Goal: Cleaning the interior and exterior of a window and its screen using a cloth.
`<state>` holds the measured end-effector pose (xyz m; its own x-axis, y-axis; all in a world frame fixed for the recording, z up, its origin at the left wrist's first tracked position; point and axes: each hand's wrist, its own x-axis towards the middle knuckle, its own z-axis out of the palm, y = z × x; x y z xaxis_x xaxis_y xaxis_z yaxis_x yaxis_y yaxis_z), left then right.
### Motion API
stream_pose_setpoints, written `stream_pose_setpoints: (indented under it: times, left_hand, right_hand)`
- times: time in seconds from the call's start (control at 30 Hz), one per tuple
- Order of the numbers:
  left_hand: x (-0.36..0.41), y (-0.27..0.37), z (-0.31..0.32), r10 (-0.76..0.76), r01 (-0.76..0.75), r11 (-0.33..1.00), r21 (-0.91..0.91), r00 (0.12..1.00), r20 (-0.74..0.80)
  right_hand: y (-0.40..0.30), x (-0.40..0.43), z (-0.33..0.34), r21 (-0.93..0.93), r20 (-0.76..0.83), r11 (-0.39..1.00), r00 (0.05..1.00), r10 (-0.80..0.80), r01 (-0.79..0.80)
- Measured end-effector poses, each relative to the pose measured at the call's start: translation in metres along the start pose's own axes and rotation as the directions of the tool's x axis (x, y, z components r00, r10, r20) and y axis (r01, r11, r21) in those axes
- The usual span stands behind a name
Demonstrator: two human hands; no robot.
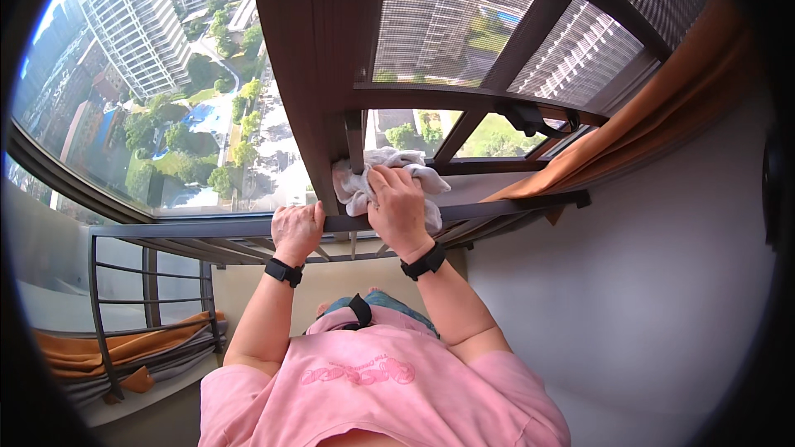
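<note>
My left hand (297,231) is closed around the dark metal guard rail (205,229) that runs across in front of me. My right hand (400,206) holds a crumpled white cloth (355,189). The cloth presses against the foot of the dark window frame (304,74), beside the lower corner of the window opening and just above the rail. Part of the cloth hangs behind my right wrist. My fingertips are partly buried in its folds.
Left of the frame is a large glass pane (186,136), with buildings and trees far below. A screened window (453,18) with a black handle (525,119) stands at the right. An orange curtain (596,143) hangs by the white wall (608,298). More curtain (68,354) is bunched at lower left.
</note>
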<state>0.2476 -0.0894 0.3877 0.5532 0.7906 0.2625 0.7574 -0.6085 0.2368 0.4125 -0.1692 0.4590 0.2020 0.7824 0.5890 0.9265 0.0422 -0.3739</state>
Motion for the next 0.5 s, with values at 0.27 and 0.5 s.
stream_pose_setpoints:
  times: [0.27, 0.5]
  left_hand:
    - [0.003, 0.000, -0.005, 0.021, -0.021, 1.000, -0.004, 0.999, 0.038]
    - [-0.001, -0.006, 0.004, 0.047, -0.048, 0.999, -0.007, 0.997, -0.065]
  right_hand:
    - [-0.020, -0.047, 0.014, -0.136, 0.142, 0.989, 0.989, -0.031, 0.050]
    - [0.051, -0.072, -0.028, -0.273, 0.093, 0.954, 0.984, 0.152, -0.122]
